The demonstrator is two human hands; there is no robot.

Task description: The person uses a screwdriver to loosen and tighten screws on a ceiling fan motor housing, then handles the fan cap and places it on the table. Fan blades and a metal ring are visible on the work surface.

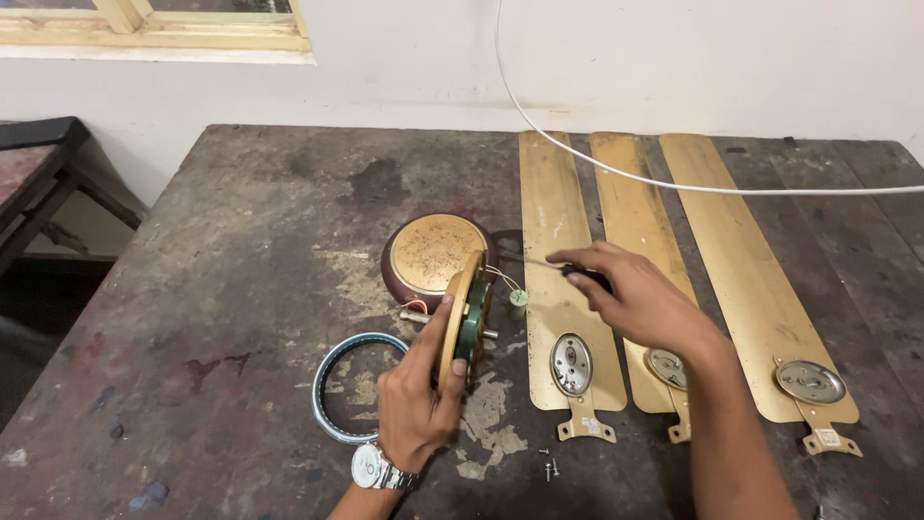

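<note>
Gripping the tilted fan motor disc [465, 323] by its rim, the left hand [416, 409] curls closed; the right hand [640, 299] pinches a black-handled screwdriver [563, 269] toward it.

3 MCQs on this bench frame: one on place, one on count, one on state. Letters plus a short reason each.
1. Where does the ring lie?
A. left of the left hand
B. on the blades
C. on the window sill

2. How many fan blades lie on the table?
A. two
B. three
C. five

3. How is the motor disc held?
A. flat on the table
B. on edge in the left hand
C. hanging from the cable

Answers:
1 A, the ring lies flat beside that hand.
2 B, three gold blades lie side by side.
3 B, the fingers clasp its rim while the right hand points a screwdriver at it.
</note>
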